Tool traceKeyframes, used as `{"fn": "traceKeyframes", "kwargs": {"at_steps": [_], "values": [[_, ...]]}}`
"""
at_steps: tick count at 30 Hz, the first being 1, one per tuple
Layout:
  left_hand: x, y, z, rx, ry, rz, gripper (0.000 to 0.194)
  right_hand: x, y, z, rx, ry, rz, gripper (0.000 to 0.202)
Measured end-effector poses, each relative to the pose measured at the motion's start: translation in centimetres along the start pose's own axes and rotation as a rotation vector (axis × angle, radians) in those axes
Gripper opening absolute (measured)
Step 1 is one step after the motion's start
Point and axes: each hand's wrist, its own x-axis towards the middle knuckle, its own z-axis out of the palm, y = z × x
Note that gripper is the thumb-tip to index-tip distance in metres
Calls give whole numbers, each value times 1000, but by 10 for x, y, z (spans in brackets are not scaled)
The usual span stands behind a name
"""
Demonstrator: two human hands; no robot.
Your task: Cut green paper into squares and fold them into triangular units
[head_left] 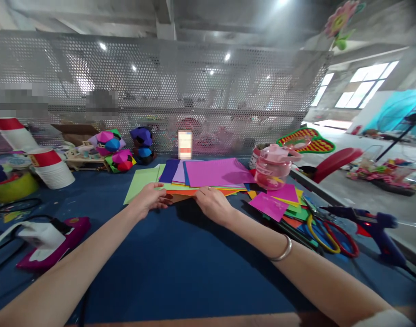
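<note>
My left hand (151, 199) has its thumb above and its fingers below the near left end of an orange sheet of paper (182, 192). The fingers of my right hand (213, 205) are pinched on the same sheet's near edge, which is slightly raised, with a shaded underside. Behind my hands lies a stack of coloured paper: a magenta sheet (216, 172) on top, a dark purple sheet (170, 170) and a light green sheet (138, 180) to the left. How far the orange sheet reaches under the stack is hidden.
At right are a pink transparent teapot (272, 170), smaller paper pieces (267, 206), scissors (340, 240) and a glue gun (374, 227). Stacked paper cups (53, 170) and a purple power strip (54, 243) stand at left. Folded paper balls (119, 159) sit before a perforated screen (208, 91).
</note>
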Motion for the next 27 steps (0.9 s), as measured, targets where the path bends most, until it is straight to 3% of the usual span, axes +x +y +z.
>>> {"fn": "traceKeyframes", "kwargs": {"at_steps": [9,16,22,27], "values": [[7,-8,0,-253,32,-10,67,-1,-1,13,122,184,-28,18],[-3,-10,8,-320,73,56,87,-10,2,17,236,282,5,19],[-1,-18,14,-217,112,136,79,-12,7,17,315,337,68,17],[7,-26,10,-126,53,170,35,-12,5,16,314,345,27,22]]}}
